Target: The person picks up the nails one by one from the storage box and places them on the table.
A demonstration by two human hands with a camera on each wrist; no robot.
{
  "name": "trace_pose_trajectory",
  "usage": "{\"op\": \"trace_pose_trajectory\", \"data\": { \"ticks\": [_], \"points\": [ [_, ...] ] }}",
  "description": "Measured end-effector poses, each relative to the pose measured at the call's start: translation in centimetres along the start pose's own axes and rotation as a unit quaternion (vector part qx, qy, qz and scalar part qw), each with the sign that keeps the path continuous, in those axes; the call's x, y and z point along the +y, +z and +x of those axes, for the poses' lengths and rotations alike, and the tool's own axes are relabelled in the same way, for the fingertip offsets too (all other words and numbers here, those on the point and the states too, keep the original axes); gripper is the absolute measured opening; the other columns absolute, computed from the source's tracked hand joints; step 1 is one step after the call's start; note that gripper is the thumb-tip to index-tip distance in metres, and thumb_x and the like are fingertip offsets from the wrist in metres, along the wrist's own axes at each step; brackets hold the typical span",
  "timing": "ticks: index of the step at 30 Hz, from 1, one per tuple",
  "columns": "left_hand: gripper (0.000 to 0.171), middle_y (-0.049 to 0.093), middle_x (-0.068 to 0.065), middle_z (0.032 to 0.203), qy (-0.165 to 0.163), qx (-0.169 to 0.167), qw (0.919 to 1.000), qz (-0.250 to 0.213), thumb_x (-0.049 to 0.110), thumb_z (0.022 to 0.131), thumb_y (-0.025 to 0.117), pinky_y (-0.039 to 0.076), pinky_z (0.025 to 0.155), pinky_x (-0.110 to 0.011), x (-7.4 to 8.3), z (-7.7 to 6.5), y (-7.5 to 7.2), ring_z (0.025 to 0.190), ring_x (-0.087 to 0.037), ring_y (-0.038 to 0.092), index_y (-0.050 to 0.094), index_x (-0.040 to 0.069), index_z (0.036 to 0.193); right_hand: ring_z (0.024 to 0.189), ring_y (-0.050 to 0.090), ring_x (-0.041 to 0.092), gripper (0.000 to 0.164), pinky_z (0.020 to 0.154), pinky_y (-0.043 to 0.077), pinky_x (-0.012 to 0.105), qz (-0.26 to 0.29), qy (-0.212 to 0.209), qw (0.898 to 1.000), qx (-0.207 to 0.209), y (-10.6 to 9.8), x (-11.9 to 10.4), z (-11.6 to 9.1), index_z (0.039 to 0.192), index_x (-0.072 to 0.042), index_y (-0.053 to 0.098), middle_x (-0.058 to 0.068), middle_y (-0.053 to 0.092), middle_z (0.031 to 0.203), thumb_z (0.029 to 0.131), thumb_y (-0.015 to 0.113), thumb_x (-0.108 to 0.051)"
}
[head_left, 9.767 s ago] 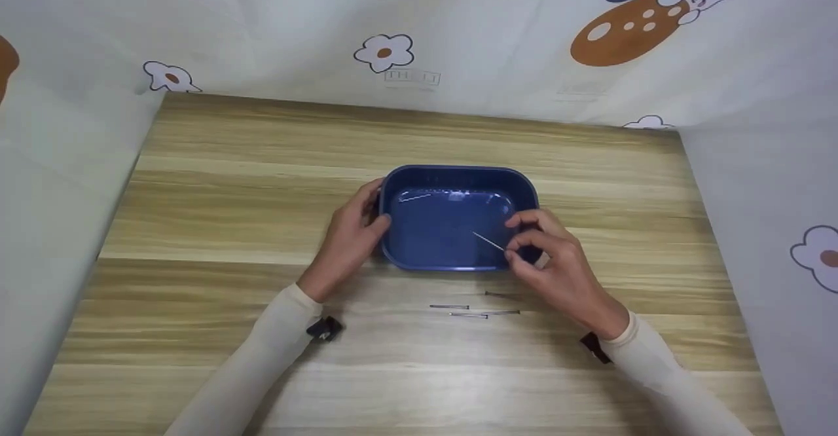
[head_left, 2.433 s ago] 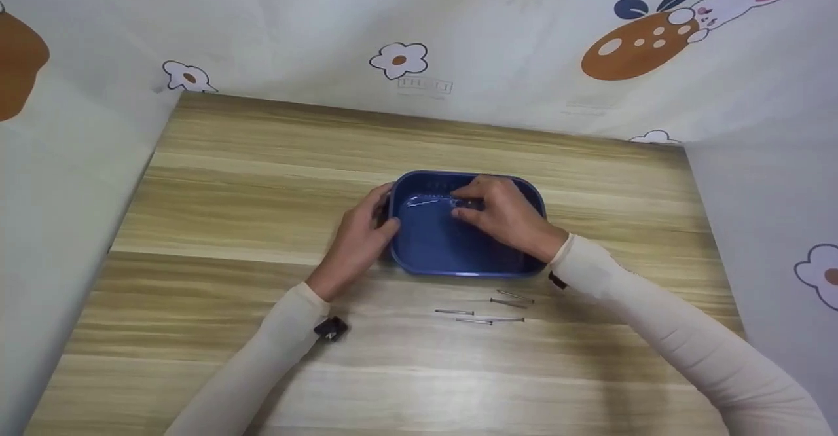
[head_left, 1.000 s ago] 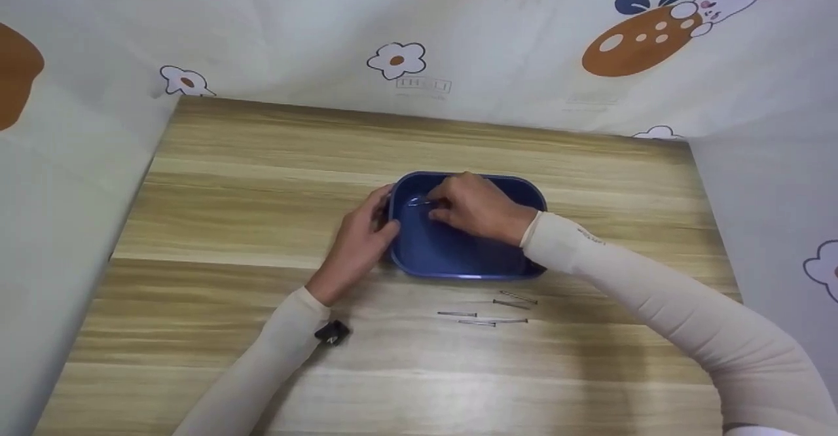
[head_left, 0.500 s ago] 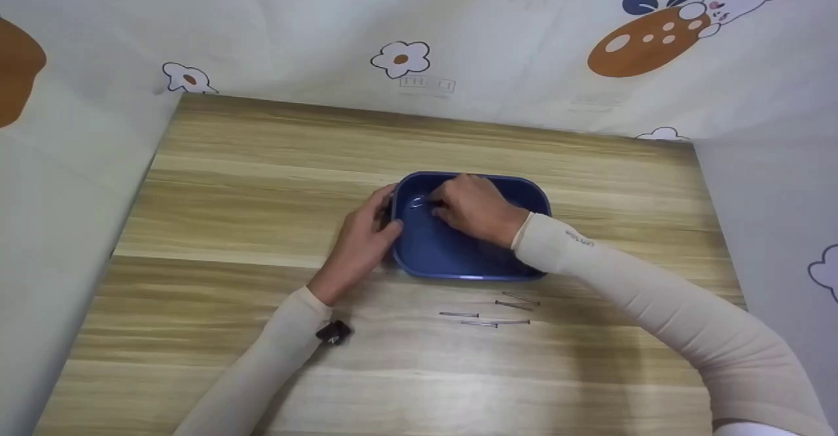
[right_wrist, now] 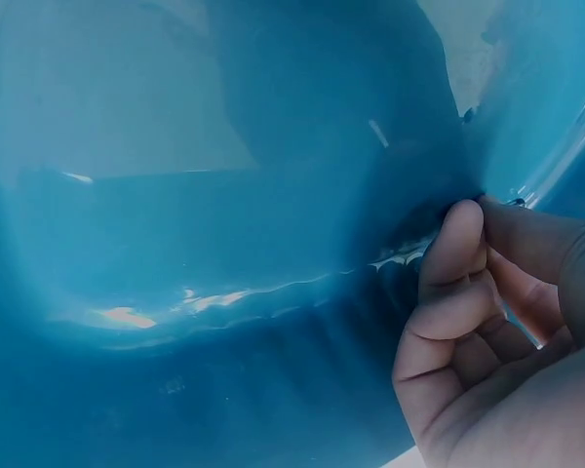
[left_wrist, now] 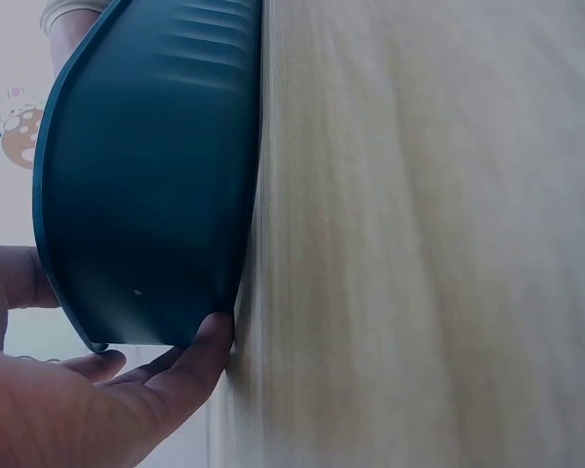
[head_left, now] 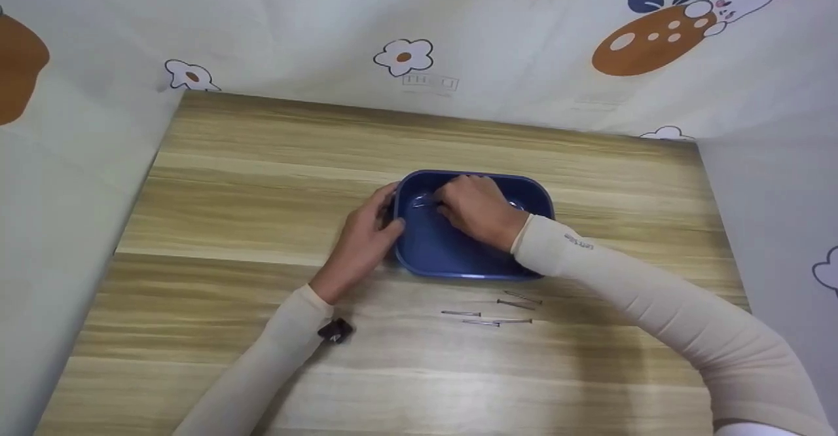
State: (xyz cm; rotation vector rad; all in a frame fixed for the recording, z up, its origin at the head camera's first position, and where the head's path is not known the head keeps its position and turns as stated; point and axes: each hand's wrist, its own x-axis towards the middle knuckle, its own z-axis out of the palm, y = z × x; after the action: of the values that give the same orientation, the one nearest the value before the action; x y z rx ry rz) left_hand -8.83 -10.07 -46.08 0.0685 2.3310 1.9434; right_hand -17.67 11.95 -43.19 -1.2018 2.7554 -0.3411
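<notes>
A deep blue plastic tray [head_left: 458, 253] with rounded corners stands on the wooden table. My left hand [head_left: 360, 239] grips its left end, thumb on the rim; the left wrist view shows the fingers against the outer wall, one low near the tabletop. My right hand [head_left: 478, 208] reaches inside, toward the far wall. Thumb and index fingertips meet in the right wrist view, with the small dark head of a nail [right_wrist: 517, 202] showing beside them; the fingers hide the rest of it. Several nails [head_left: 461, 313] lie on the table in front of the tray.
The wooden tabletop [head_left: 262, 181] spreads around the tray. Pale fabric walls [head_left: 288, 30] with printed flowers close it in at the back and sides. A black wrist camera [head_left: 336, 331] hangs at my left cuff.
My right hand, pinching a nail over the tray's near right corner at first, is now deep inside near the far wall. One more nail shows on the table. The left hand stays.
</notes>
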Motion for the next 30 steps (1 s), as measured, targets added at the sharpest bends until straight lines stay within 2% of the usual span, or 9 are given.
{"op": "trace_pose_trajectory", "data": {
  "ticks": [4,9,15,22,30],
  "points": [
    [0.062,0.065,-0.019,0.15,-0.002,-0.003,1.0,-0.009,0.0,0.101,0.061,0.05,0.121,-0.045,0.1,0.1,0.0,0.146,-0.029,0.058,0.05,0.004,0.162,0.082,0.078,0.032,0.007,0.07,0.065,0.055,-0.014,-0.013,1.0,0.015,0.1,0.0,-0.1,0.093,-0.008,0.083,0.012,0.079,0.088,0.098,0.079,-0.008],
    [0.063,0.066,-0.018,0.149,-0.007,0.0,1.0,0.003,0.002,0.101,0.063,0.051,0.12,-0.045,0.2,0.0,0.0,0.144,-0.028,0.059,0.051,0.006,0.163,0.076,0.075,0.037,0.008,0.065,0.063,0.057,-0.026,-0.024,0.999,0.022,0.3,-0.3,-0.3,0.091,-0.007,0.082,0.016,0.073,0.086,0.098,0.079,-0.009],
    [0.063,0.067,-0.018,0.148,-0.003,0.003,1.0,0.003,0.001,0.1,0.062,0.05,0.121,-0.045,0.0,0.1,0.0,0.144,-0.028,0.059,0.052,0.005,0.162,0.069,0.073,0.038,0.013,0.059,0.062,0.057,-0.026,-0.031,0.999,0.013,0.5,-0.5,-0.4,0.088,-0.004,0.079,0.017,0.069,0.088,0.099,0.075,-0.007],
    [0.063,0.065,-0.019,0.15,-0.003,0.002,1.0,-0.002,0.001,0.101,0.062,0.047,0.124,-0.045,0.0,0.0,0.0,0.148,-0.029,0.056,0.051,0.004,0.162,0.066,0.07,0.037,0.01,0.056,0.061,0.055,-0.033,-0.05,0.998,0.0,0.2,-0.7,-0.7,0.091,-0.004,0.075,0.018,0.065,0.094,0.1,0.075,-0.009],
    [0.062,0.066,-0.016,0.149,-0.002,0.0,1.0,0.004,0.002,0.101,0.062,0.048,0.123,-0.043,0.0,0.0,-0.1,0.145,-0.027,0.058,0.051,0.006,0.162,0.071,0.071,0.036,0.01,0.06,0.063,0.054,-0.03,-0.054,0.998,-0.013,-0.8,-1.2,-1.1,0.091,-0.002,0.076,0.018,0.065,0.102,0.099,0.075,-0.008]
  ]
}}
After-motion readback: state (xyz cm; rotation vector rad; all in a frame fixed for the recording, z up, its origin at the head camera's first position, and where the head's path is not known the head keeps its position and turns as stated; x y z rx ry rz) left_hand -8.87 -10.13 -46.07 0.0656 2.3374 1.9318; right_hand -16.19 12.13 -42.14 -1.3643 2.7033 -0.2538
